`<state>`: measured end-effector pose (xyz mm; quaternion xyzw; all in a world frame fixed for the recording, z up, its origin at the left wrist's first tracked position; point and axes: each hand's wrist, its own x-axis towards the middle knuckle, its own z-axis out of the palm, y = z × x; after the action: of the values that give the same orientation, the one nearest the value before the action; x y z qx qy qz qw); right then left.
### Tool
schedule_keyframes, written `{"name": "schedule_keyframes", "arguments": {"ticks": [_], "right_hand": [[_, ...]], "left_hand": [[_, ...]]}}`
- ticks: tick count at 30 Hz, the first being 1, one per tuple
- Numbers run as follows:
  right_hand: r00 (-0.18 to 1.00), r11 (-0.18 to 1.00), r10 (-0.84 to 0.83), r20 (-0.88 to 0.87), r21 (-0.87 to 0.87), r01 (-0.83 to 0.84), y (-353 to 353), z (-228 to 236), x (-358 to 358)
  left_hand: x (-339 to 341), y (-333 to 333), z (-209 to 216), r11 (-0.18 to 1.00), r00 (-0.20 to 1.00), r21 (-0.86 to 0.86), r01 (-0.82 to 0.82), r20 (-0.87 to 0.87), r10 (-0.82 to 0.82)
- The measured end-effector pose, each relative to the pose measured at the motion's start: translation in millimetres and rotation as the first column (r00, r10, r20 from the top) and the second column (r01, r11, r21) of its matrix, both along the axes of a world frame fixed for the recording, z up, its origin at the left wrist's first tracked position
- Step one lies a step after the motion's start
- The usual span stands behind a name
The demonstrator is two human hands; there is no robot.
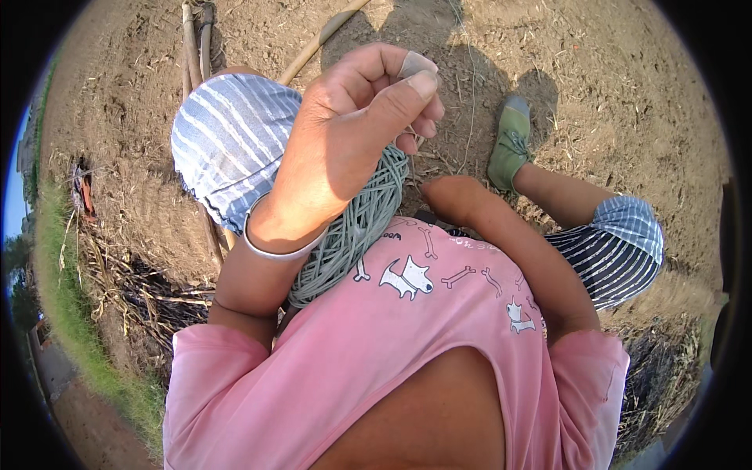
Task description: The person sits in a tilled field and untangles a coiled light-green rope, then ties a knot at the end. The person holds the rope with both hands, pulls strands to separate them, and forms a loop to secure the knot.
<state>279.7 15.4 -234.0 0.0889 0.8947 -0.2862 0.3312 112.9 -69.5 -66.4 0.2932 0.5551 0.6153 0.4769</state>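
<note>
My left hand, with a silver bangle at the wrist, is raised over my lap. Its fingers curl inward and the thumb presses to the index finger, which has grey tape round its tip. What they pinch, if anything, is too small to make out. Beneath that hand and forearm, a big ball of grey-green twine rests against my pink shirt. Close to my belly, on the right of the ball, is my right hand; its fingers are mostly hidden.
A thin strand lies across the dry soil ahead. Wooden poles lean by my left knee, and another pole lies beyond it. My right foot wears a green shoe. Dry stalks and grass are at left.
</note>
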Motion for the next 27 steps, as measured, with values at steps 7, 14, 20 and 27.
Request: {"name": "schedule_keyframes", "arguments": {"ticks": [7,14,20,27], "right_hand": [[0.845,0.928,0.059,-0.532,0.342,0.150,8.0,176.0,41.4],[0.413,0.889,0.143,-0.899,0.300,0.347,-9.3,178.4,35.7],[0.400,0.925,0.057,-0.915,0.199,0.323,-28.2,165.4,34.6],[0.191,0.857,-0.374,-0.908,-0.259,0.446,-27.5,148.8,52.7]], "left_hand": [[20.2,-2.6,-14.4,0.951,0.941,0.137,0.277,-0.240,-0.239],[20.8,2.4,-1.8,0.854,0.843,-0.091,0.512,0.244,-0.479],[26.1,1.9,-7.6,0.907,0.902,-0.042,0.419,0.138,-0.410],[21.2,1.9,-8.6,0.914,0.909,-0.066,0.401,0.155,-0.388]]}}
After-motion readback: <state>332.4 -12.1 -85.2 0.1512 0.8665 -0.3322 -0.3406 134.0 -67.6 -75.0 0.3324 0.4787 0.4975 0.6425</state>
